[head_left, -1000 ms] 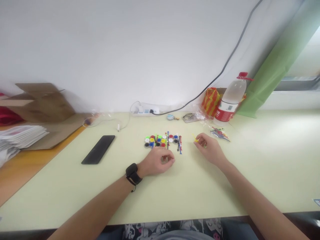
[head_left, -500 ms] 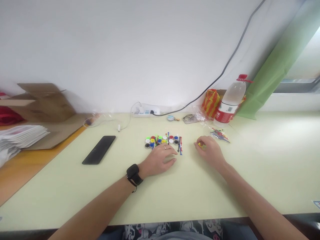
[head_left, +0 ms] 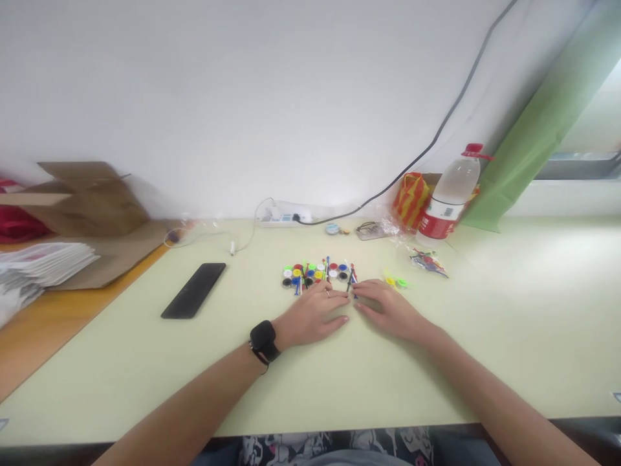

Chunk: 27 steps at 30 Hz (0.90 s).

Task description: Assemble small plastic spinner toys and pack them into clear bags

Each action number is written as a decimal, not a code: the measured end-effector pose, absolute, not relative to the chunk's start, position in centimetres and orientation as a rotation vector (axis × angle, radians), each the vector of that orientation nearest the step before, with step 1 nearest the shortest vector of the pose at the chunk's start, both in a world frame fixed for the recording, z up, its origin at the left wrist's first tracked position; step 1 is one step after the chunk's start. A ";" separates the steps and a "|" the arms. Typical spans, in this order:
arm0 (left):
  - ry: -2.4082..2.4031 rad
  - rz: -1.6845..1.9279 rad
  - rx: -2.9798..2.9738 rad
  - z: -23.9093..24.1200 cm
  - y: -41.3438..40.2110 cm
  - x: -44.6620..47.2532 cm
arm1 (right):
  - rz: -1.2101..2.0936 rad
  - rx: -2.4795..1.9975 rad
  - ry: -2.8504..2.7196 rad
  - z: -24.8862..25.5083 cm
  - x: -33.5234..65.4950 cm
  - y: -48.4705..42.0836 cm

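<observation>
My left hand (head_left: 315, 312), with a ring and a black watch, lies low over the table, fingers apart and holding nothing. Its fingertips are beside a small group of coloured arrow-shaped plastic sticks (head_left: 352, 278). From the other side my right hand (head_left: 391, 312) touches these sticks with its fingertips, thumb apart from the fingers. Behind my left hand sit several round coloured discs (head_left: 297, 273), with more thin sticks (head_left: 327, 265) lying across them. Small yellow (head_left: 390, 281) and green (head_left: 402, 283) plastic pieces rest beyond my right hand.
A bag of coloured sticks (head_left: 429, 262) lies back right, near a large water bottle (head_left: 446, 200). A black phone (head_left: 194, 290) is at left. Along the wall are a power strip (head_left: 284, 217) and eyeglasses (head_left: 369, 228). A cardboard box (head_left: 97, 200) stands far left.
My right hand has moved left from beside the bag to the arrow-shaped sticks. The yellow piece it pinched now lies on the table beside a green one. My left hand has barely moved.
</observation>
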State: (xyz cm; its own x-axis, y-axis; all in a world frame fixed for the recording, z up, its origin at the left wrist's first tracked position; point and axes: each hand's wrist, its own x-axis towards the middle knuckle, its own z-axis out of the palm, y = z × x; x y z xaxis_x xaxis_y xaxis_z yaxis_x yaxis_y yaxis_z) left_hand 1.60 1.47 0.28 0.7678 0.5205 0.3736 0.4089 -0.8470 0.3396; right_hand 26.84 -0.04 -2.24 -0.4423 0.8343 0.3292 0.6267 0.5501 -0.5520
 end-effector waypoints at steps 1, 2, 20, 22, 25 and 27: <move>0.722 0.684 2.718 0.2 1.5 1.6 | 0.459 -1.191 -2.200 -2.4 27.0 0.1; 0.714 0.687 2.712 0.2 1.6 1.6 | 0.447 -1.210 -2.188 -2.5 27.1 0.2; 0.750 0.665 2.697 -0.1 1.9 1.5 | 0.381 -1.332 -2.164 -3.4 27.8 0.4; 0.759 0.675 2.695 -0.2 1.9 1.4 | 0.388 -1.339 -2.163 -3.3 27.8 0.4; 0.757 0.688 2.698 -0.4 2.0 1.4 | 0.394 -1.345 -2.161 -3.0 27.7 0.4; 0.753 0.689 2.708 -0.5 2.1 1.3 | 0.390 -1.336 -2.153 -2.8 27.7 0.4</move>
State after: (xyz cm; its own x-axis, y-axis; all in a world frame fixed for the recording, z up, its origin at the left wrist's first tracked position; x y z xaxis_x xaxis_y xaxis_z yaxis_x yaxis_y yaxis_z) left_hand 1.31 2.09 -0.49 0.7552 0.5377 0.3749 0.4210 -0.8363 0.3512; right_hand 27.68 0.37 -2.80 -0.3386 0.8873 0.3132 0.7209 0.4586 -0.5196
